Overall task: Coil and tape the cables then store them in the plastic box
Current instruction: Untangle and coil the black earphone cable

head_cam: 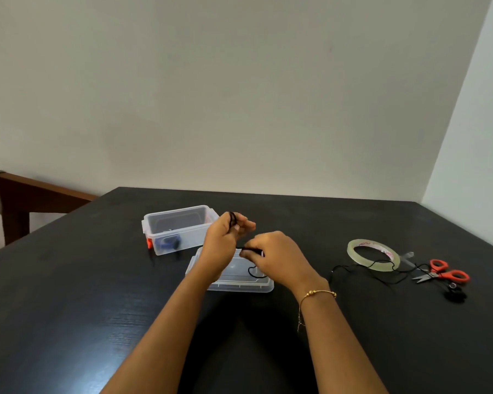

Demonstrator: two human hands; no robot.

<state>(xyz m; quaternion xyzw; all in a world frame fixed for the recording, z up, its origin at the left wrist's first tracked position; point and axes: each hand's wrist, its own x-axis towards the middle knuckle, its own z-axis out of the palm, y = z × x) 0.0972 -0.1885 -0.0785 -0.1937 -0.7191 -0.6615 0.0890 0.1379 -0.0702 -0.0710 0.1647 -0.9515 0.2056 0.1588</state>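
Note:
My left hand grips a small coil of thin black cable looped over its fingers, raised above the table. My right hand pinches the loose end of the same cable just to the right of it; a short loop hangs below. Both hands hover over the clear box lid lying flat on the table. The clear plastic box stands behind and to the left, open, with a blue coiled cable inside. A tape roll lies to the right.
Another thin black cable trails across the dark table under the tape roll toward orange-handled scissors. A small black earbud piece lies near them. A wooden chair stands at the far left.

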